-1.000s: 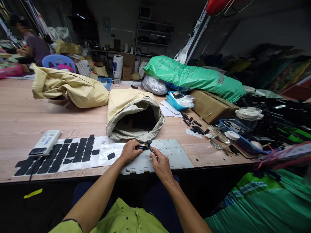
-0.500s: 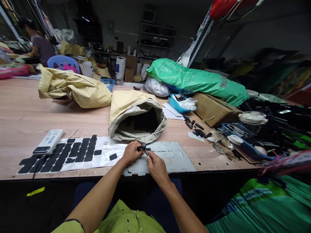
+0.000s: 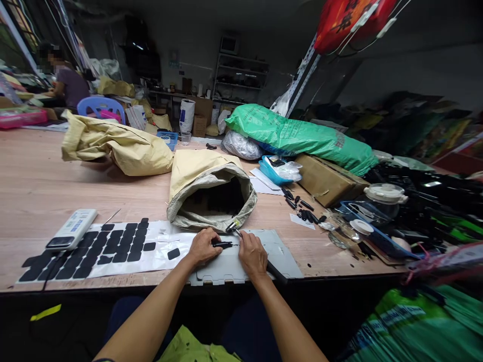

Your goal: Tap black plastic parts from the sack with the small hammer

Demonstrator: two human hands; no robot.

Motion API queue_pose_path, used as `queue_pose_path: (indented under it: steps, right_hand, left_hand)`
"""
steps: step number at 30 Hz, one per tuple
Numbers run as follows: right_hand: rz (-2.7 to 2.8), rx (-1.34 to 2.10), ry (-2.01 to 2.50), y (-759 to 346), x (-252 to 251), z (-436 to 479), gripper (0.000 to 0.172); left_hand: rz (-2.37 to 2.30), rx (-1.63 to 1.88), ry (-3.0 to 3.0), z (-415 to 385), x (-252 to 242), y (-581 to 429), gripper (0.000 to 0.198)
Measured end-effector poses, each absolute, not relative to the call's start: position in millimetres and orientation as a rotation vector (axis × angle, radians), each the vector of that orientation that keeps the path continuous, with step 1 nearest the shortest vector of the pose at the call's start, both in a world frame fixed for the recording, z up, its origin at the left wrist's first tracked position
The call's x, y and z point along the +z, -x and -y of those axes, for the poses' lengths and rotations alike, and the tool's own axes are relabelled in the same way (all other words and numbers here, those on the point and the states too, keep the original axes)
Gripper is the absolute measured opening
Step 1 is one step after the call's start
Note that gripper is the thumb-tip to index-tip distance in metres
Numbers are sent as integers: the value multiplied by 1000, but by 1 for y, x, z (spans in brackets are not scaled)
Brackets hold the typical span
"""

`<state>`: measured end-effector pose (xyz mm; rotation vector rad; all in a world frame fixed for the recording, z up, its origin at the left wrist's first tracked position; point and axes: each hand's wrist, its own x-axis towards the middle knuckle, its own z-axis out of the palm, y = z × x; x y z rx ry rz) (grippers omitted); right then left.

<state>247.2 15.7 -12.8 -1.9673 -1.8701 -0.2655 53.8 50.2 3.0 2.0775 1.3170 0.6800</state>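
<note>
My right hand point(image 3: 252, 254) is closed round a small hammer point(image 3: 277, 273); its head is up near the sack's mouth and the dark handle sticks out below my palm. Pinched in my left hand point(image 3: 205, 246) is a slim black part point(image 3: 223, 245), lying low over a grey board point(image 3: 260, 269). The hammer head is apart from the black part. Just beyond both hands an open beige sack point(image 3: 206, 161) lies with its mouth toward me; its contents are dark and cannot be made out.
A white sheet with rows of black stickers point(image 3: 124, 241) and a white handheld device point(image 3: 71, 229) lie left. Small black pieces point(image 3: 307, 216), a cardboard box point(image 3: 328, 178) and lidded jars point(image 3: 383, 196) stand right. A person point(image 3: 70, 83) sits far left.
The hammer head has lifted off the black part and swung up and away, its handle now slanting down right. My right hand has shifted slightly right. My left hand keeps its grip.
</note>
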Motion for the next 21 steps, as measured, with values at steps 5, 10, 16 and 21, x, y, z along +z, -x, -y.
queue_pose_path:
  steps: [5,10,16,21]
  right_hand:
    - [1865,-278,1982,-246,-17,-17,25]
    - [1855,-259,1996,-245,-17,-19,25]
    - [1845,-257,1998,-245,-18,-19,26]
    - [1835,-261,1988,-244,-18,-19,26]
  left_hand:
    - [-1258,639,-2121,-45,12,-52,13]
    - [-961,764,-2147,21,17,-45,15]
    - [-961,275,-2011,98,-35,-30,21]
    - [-1362,-90,-1735,93,-96,-19,43]
